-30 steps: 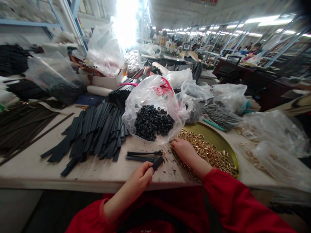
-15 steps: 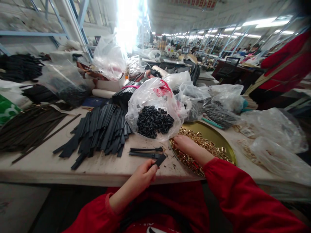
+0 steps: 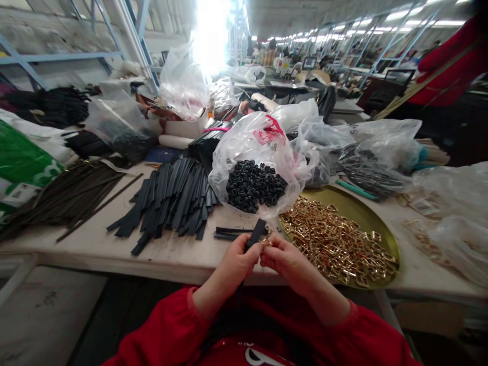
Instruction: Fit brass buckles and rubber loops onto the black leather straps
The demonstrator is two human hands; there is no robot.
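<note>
Head: flat strip (image 3: 256, 232), shiny buckle (image 3: 266, 241)

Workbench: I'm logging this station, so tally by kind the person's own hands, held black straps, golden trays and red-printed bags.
Hands (left hand, right hand): 2
Held black strap: 1
Golden tray: 1
Red-printed bag: 1
Total: 5

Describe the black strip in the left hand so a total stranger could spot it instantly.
On the pale table, find the clear plastic bag of small black loops. Just on the person's side of it, the left hand grips the black strip, slanting up rightward. Unlike the pile of strips at left, it is held, beside a gold-coloured metal piece in the right hand.
</note>
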